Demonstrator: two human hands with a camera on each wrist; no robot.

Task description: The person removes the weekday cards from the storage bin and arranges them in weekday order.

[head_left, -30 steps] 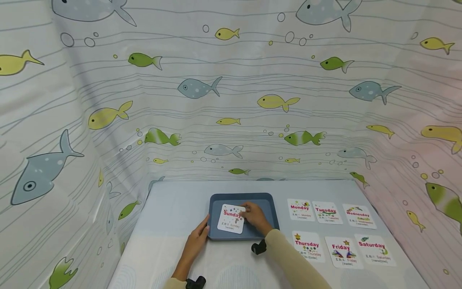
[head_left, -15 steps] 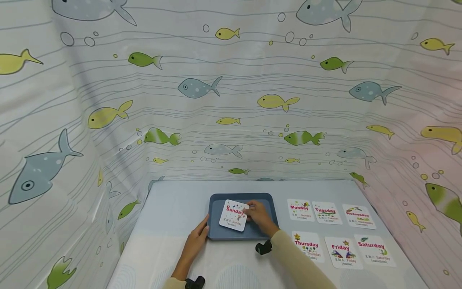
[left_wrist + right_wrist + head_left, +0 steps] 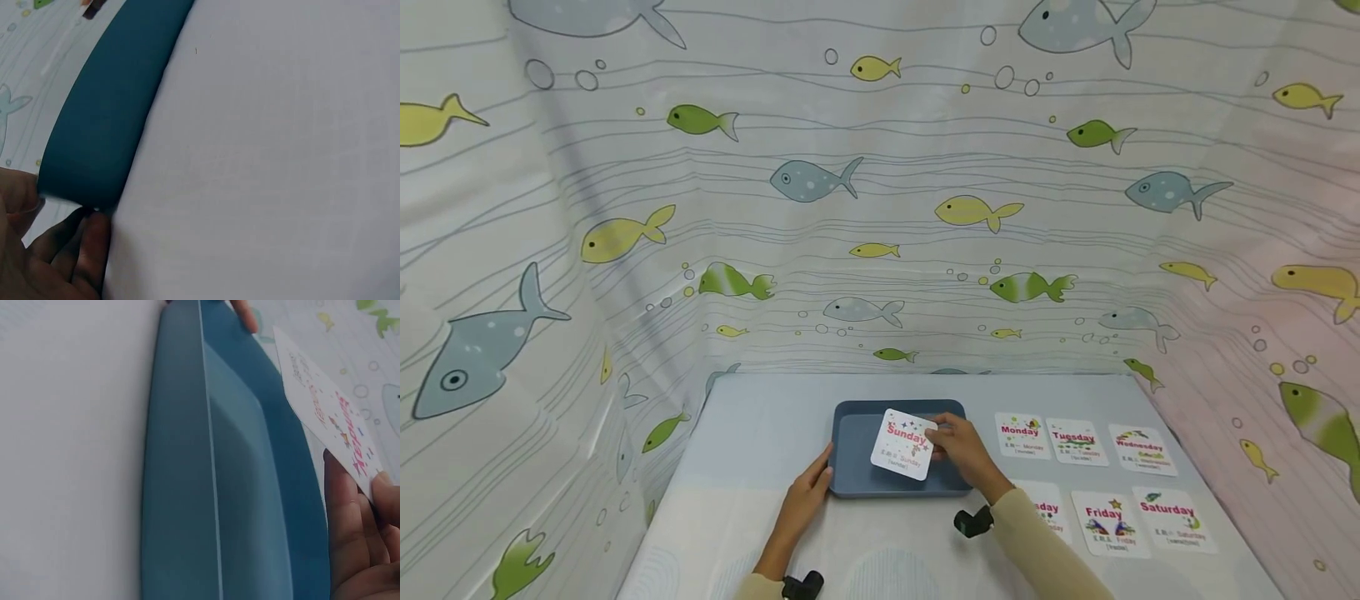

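Note:
A square white card printed "Sunday" (image 3: 901, 457) is raised over the blue tray (image 3: 852, 454) in the head view, slightly tilted. My right hand (image 3: 967, 452) pinches its right edge, the thumb (image 3: 389, 497) on the printed face and the fingers behind. In the right wrist view the card stands above the tray's far rim, and the part of the tray floor seen there is bare. My left hand (image 3: 803, 502) holds the tray's left end; the left wrist view shows its fingers (image 3: 94, 244) curled against the tray's corner.
Right of the tray lie several similar weekday cards in two rows: Monday (image 3: 1021, 435), Tuesday (image 3: 1077, 442), Wednesday (image 3: 1142, 450) behind, Friday (image 3: 1108, 525) and Saturday (image 3: 1176, 521) in front. My right sleeve (image 3: 1045, 542) partly covers another front card. Fish-patterned cloth (image 3: 917, 167) surrounds the table.
The right hand has lifted the Sunday card and carried it to the right across the tray. The right forearm now covers more of the Thursday card. The left hand keeps its place.

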